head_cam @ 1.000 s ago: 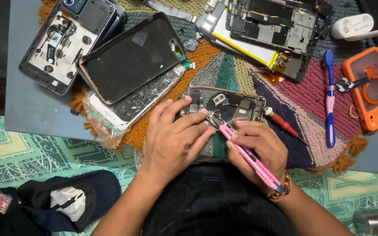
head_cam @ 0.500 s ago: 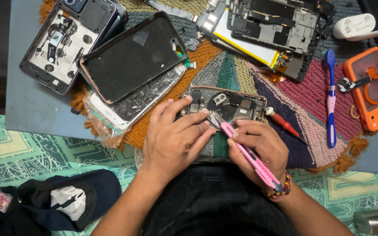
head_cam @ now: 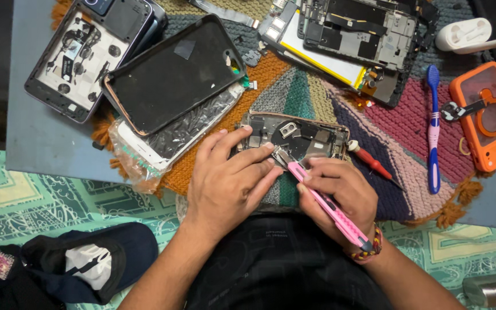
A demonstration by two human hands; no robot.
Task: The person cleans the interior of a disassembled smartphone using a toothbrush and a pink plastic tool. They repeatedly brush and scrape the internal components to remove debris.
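1. Opened phone chassis: I see it lying on the woven mat, central.
2. My left hand presses the chassis's near-left edge, fingers spread, gripping nothing.
3. My right hand, fingers closed around a pink utility knife, sets its blade on the chassis.
4. Red screwdriver: just right of the chassis.

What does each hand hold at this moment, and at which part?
The right hand holds a pink utility knife around the middle of its handle. The left hand holds down the opened phone at its near left edge.
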